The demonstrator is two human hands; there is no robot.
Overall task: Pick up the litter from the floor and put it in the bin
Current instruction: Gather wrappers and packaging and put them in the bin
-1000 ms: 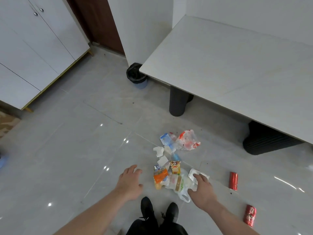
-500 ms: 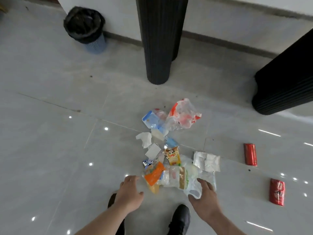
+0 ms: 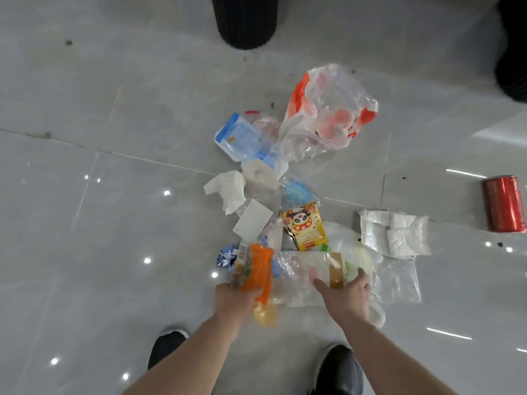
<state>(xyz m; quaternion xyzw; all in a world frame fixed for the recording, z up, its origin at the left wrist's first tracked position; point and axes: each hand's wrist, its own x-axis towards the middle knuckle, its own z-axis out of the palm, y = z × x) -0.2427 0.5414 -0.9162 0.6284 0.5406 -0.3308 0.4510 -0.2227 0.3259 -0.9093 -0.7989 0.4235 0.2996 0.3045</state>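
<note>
Glossy grey floor tiles (image 3: pixel 94 229) carry dark grout lines and bright ceiling-light reflections. At lower left a black shoe (image 3: pixel 166 347) stands on them. The left hand (image 3: pixel 232 299) has its grip curled round an orange wrapper (image 3: pixel 255 273) at the near edge of the litter, a heap that runs back to a crumpled red-and-clear bag (image 3: pixel 328 112). The right hand (image 3: pixel 343 296) lies with spread fingers on a clear plastic bag (image 3: pixel 299 276). A black ribbed pillar (image 3: pixel 245 21) rises behind. Well apart at right lies 1 red can (image 3: pixel 503 208).
</note>
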